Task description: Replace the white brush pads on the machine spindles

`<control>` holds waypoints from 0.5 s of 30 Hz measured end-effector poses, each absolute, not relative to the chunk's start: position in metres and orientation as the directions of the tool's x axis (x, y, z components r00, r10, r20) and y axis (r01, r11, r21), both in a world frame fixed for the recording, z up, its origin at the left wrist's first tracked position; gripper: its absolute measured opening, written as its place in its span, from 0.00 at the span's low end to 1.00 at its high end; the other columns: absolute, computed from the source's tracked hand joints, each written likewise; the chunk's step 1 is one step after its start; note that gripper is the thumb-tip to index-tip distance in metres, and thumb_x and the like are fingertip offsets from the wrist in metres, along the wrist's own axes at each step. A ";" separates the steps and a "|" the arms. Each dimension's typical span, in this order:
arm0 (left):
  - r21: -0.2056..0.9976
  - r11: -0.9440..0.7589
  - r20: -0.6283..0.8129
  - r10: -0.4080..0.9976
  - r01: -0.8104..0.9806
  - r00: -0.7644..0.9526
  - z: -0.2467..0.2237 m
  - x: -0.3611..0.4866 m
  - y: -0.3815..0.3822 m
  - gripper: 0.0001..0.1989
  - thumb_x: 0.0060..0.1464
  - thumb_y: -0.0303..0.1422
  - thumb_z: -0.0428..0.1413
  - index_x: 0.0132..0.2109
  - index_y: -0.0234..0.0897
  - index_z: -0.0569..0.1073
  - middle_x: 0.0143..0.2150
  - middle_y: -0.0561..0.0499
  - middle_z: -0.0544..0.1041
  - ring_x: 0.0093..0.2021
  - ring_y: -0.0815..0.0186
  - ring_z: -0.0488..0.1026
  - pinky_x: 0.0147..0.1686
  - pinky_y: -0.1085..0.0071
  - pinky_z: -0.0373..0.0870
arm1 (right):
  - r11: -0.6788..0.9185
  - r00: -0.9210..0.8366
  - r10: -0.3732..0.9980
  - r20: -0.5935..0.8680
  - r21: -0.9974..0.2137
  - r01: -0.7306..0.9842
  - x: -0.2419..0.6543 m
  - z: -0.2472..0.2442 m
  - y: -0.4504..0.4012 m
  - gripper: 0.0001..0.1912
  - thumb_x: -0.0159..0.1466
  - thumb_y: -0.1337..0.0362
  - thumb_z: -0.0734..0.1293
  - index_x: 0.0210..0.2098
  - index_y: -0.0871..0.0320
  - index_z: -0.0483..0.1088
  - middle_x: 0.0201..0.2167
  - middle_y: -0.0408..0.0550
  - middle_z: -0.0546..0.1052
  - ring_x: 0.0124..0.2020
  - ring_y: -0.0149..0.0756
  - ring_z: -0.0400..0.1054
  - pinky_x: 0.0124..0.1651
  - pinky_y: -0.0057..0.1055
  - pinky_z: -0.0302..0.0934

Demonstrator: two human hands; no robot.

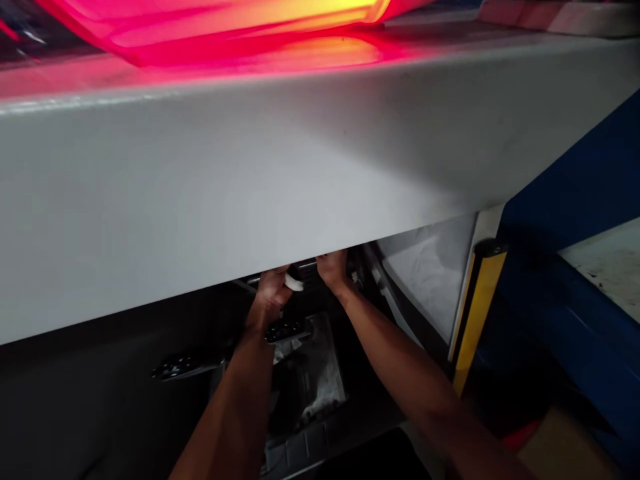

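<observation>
Under the lower edge of a long pale grey panel (240, 173), both of my arms reach into a dark space. My left hand (273, 288) is closed, and a small white curved piece (294, 283) sticks out of its thumb side; its kind is too small to tell. To the right, my right hand (332, 269) is raised against the panel's lower edge. Its fingers are mostly hidden behind that edge, so what they touch cannot be made out. A dark metal bar (310, 265) runs behind both hands.
Below the hands stands a dark machine part with a grey plate (325, 367). A black perforated bracket (183, 365) juts out at left. To the right are a yellow and black post (480, 313) and blue panels (560, 327). A red glowing light (240, 27) sits above.
</observation>
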State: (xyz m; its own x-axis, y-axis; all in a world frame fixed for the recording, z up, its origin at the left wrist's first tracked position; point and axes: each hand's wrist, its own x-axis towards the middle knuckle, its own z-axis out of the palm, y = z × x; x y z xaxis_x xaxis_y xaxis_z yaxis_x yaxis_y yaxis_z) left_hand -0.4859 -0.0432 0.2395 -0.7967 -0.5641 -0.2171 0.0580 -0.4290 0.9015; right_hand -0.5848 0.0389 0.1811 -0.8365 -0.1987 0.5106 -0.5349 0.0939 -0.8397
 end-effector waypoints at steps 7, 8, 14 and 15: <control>0.934 -0.336 -0.150 -0.669 0.117 -0.728 0.236 -0.482 -0.041 0.22 0.30 0.40 0.70 0.33 0.34 0.76 0.27 0.52 0.77 0.30 0.68 0.72 0.28 0.74 0.67 | 0.163 -0.809 -0.261 0.527 -0.802 -0.574 -0.576 0.183 0.043 0.01 0.61 0.71 0.68 0.33 0.63 0.72 0.29 0.44 0.76 0.30 0.30 0.70 0.35 0.28 0.66; 0.939 -0.320 -0.136 -0.681 0.126 -0.719 0.236 -0.482 -0.041 0.21 0.30 0.39 0.70 0.33 0.35 0.76 0.27 0.52 0.77 0.31 0.67 0.72 0.29 0.74 0.68 | 0.187 -0.803 -0.271 0.531 -0.789 -0.585 -0.573 0.187 0.046 0.03 0.62 0.69 0.68 0.35 0.63 0.72 0.31 0.46 0.77 0.32 0.31 0.71 0.37 0.30 0.67; 0.978 -0.181 -0.063 -0.730 0.104 -0.681 0.237 -0.481 -0.040 0.14 0.36 0.38 0.65 0.31 0.36 0.74 0.25 0.54 0.73 0.25 0.69 0.68 0.22 0.74 0.60 | 0.320 -0.722 -0.425 0.546 -0.655 -0.684 -0.568 0.202 0.058 0.10 0.68 0.61 0.64 0.40 0.61 0.75 0.33 0.50 0.79 0.35 0.38 0.73 0.43 0.36 0.65; 0.982 -0.162 -0.053 -0.729 0.097 -0.682 0.239 -0.481 -0.040 0.13 0.37 0.38 0.64 0.31 0.36 0.74 0.25 0.53 0.74 0.25 0.69 0.67 0.22 0.74 0.59 | 0.332 -0.709 -0.451 0.542 -0.636 -0.697 -0.570 0.203 0.058 0.11 0.69 0.61 0.63 0.39 0.60 0.75 0.32 0.50 0.79 0.35 0.37 0.72 0.42 0.35 0.64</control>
State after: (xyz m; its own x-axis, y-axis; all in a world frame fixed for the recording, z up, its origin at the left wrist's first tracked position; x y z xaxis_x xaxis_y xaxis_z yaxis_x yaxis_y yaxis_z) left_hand -0.4807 -0.0402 0.2389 -0.6820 -0.7294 -0.0527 0.0970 -0.1617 0.9821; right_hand -0.5698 0.0582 0.2026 -0.7090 -0.4508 0.5424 -0.6971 0.3316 -0.6356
